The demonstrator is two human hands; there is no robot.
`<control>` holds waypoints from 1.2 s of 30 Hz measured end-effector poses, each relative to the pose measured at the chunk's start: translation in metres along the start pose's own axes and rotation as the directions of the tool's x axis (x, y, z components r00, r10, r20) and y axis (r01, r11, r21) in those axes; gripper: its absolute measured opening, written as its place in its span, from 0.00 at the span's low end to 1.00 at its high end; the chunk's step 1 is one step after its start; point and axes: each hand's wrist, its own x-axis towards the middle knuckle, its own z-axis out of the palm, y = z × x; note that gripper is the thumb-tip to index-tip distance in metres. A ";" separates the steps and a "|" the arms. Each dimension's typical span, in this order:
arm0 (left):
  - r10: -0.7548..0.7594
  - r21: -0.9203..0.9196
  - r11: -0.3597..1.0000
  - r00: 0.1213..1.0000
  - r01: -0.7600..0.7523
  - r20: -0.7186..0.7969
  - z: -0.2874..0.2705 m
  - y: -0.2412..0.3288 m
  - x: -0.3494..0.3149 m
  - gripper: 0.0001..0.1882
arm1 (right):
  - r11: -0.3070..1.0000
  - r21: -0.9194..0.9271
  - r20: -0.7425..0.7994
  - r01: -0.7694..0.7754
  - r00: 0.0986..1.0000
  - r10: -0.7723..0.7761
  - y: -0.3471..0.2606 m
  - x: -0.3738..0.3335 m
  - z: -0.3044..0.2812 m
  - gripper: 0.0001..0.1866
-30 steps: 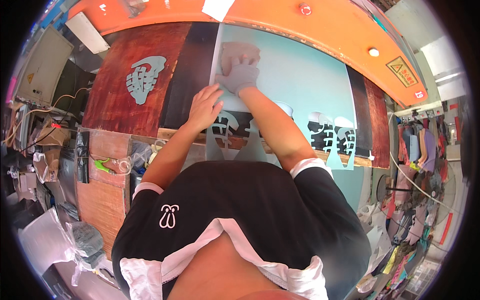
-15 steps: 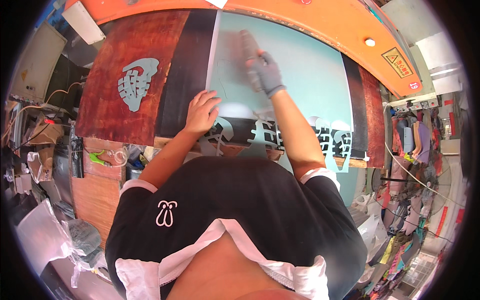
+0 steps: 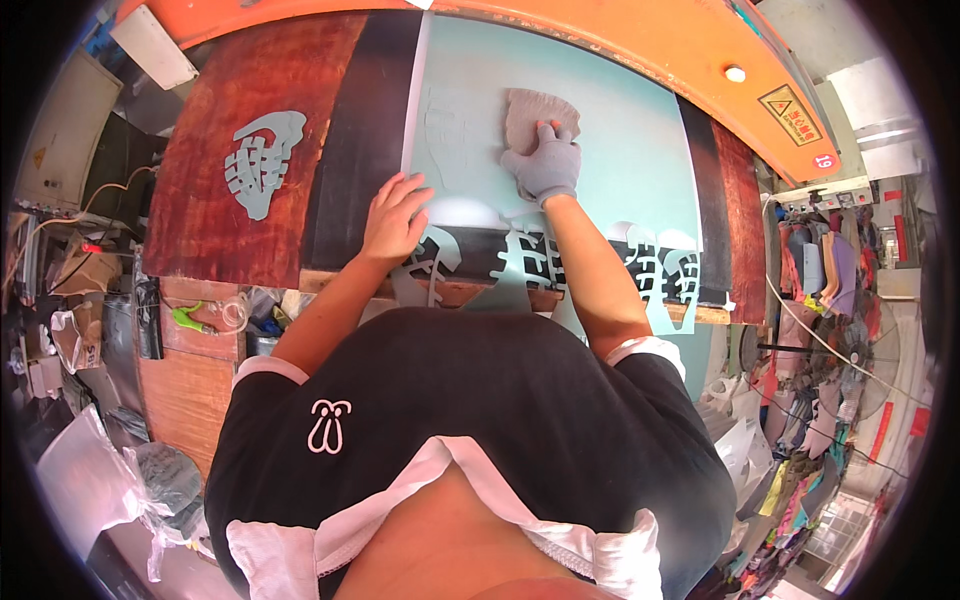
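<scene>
My right hand (image 3: 545, 165), in a grey glove with bare fingertips, grips the lower edge of a grey-brown cutting die (image 3: 530, 112). The die lies over the middle of a pale blue-green sheet (image 3: 630, 130). My bare left hand (image 3: 395, 215) rests open, fingers stretched, at the sheet's near left corner. Faint cut outlines (image 3: 447, 140) show in the sheet left of the die. Along its near edge, between and beyond my forearms, hang slotted cut-out remnants (image 3: 525, 262).
An orange machine beam (image 3: 640, 45) spans the far side. One slotted cut piece (image 3: 262, 165) lies on the reddish-brown board (image 3: 200, 220) at left. A green-handled tool (image 3: 188, 318) sits lower left. Coloured material pieces (image 3: 830, 265) hang at right, near a fan (image 3: 870, 360).
The cutting die, blurred and standing narrow to the view before, now shows its broad face. My right hand has moved slightly right and nearer with it. My left hand stays at the sheet's corner.
</scene>
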 end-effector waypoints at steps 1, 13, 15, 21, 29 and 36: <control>-0.009 0.001 1.000 1.000 0.009 0.009 0.000 0.000 0.000 0.17 | 1.000 0.002 0.001 -0.007 1.000 0.007 -0.001 0.000 0.000 0.43; -0.014 -0.014 1.000 0.999 0.015 0.029 -0.005 0.000 0.007 0.17 | 0.989 -0.053 -0.108 0.138 0.984 -0.143 0.015 0.003 0.015 0.40; 0.008 -0.032 0.999 1.000 -0.008 0.012 -0.014 0.006 0.002 0.18 | 0.961 0.219 -0.180 0.167 0.975 -0.128 0.034 -0.006 0.010 0.37; -0.024 0.021 0.999 0.994 0.026 -0.108 -0.043 0.032 -0.057 0.13 | 0.953 0.224 -0.276 0.203 0.951 -0.138 0.106 -0.109 -0.028 0.24; -0.046 0.070 0.996 0.979 0.061 -0.201 -0.030 0.017 -0.025 0.08 | 0.935 0.103 -0.388 0.339 0.879 -0.276 0.118 -0.122 -0.015 0.10; 0.044 0.194 0.981 0.942 0.022 -0.333 -0.008 -0.025 0.064 0.13 | 0.913 0.072 -0.492 0.402 0.810 -0.318 0.119 -0.027 -0.004 0.09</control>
